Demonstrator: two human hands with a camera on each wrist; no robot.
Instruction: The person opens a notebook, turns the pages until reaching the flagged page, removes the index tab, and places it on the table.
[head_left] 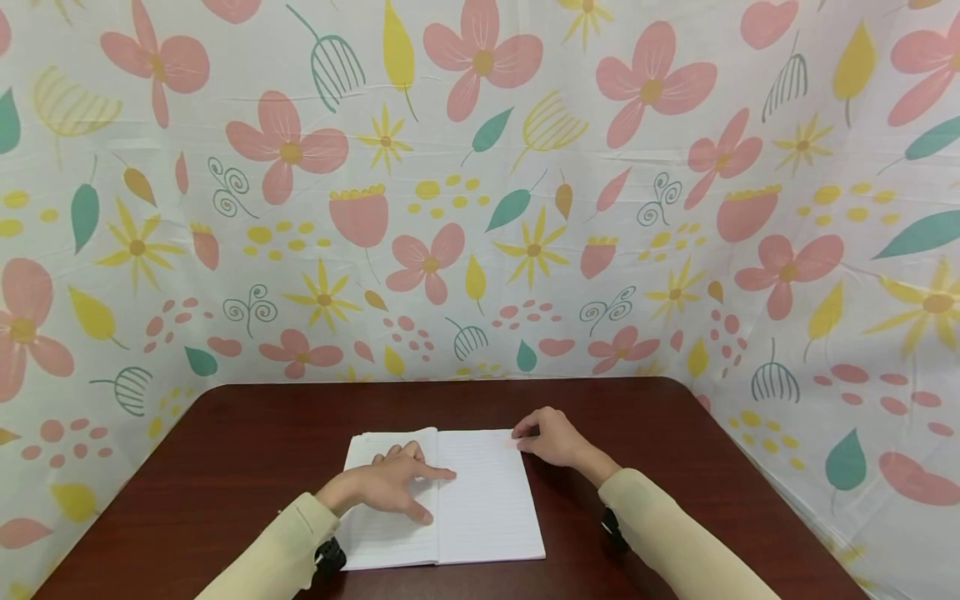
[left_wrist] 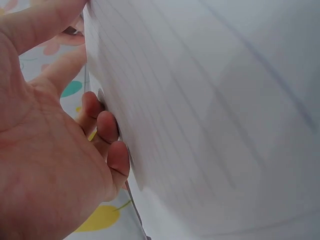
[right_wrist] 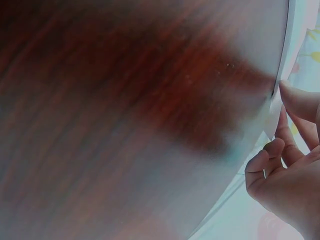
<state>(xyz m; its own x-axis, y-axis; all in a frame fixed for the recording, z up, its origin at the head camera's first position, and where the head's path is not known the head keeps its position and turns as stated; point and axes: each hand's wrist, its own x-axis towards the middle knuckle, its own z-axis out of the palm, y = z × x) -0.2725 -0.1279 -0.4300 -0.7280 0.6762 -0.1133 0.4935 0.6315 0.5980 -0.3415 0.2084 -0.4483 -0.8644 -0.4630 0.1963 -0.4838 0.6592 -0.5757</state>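
Observation:
An open notebook (head_left: pixel 487 517) with lined white pages lies on the table. My left hand (head_left: pixel 388 482) is over its left page, thumb and index finger stretched out across the centre fold. The left wrist view shows the other fingers of that hand (left_wrist: pixel 107 120) bent against the lined page (left_wrist: pixel 200 110). At the notebook's top right corner, my right hand (head_left: pixel 553 437) pinches the page. Seen from the right wrist, the thumb and index finger of the right hand (right_wrist: pixel 287 145) have a page corner (right_wrist: pixel 273 117) between them.
The dark red-brown table (head_left: pixel 247 467) extends on both sides of the notebook and behind it. A flower-patterned cloth (head_left: pixel 480 192) hangs behind the table and along its sides. Black bands (head_left: pixel 328 557) show at both wrists, below light sleeves (head_left: pixel 273 546).

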